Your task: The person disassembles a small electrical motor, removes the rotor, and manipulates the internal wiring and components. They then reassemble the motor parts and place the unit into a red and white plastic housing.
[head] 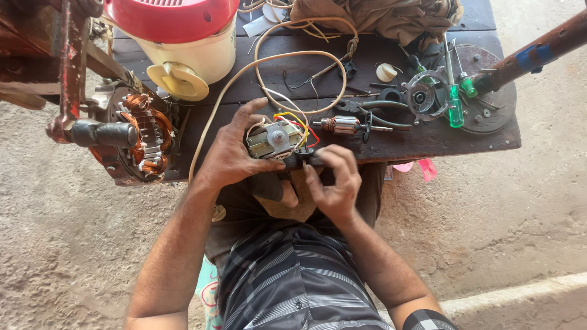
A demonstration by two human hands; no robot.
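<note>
We've got the small motor (276, 139) at the middle of the frame, right at the near edge of the dark counter (428, 142). Our left hand (235, 150) has its fingers wrapped around the motor body, and our right hand (335, 180) is pinching the black part at its lower right. Our worry: those thin red and yellow wires (301, 125) could snag and tear off if the motor twists.

A green screwdriver (456, 107) is seen near the bench's (428, 142) right edge — a copper-wound stator (142, 135) at its left.
</note>
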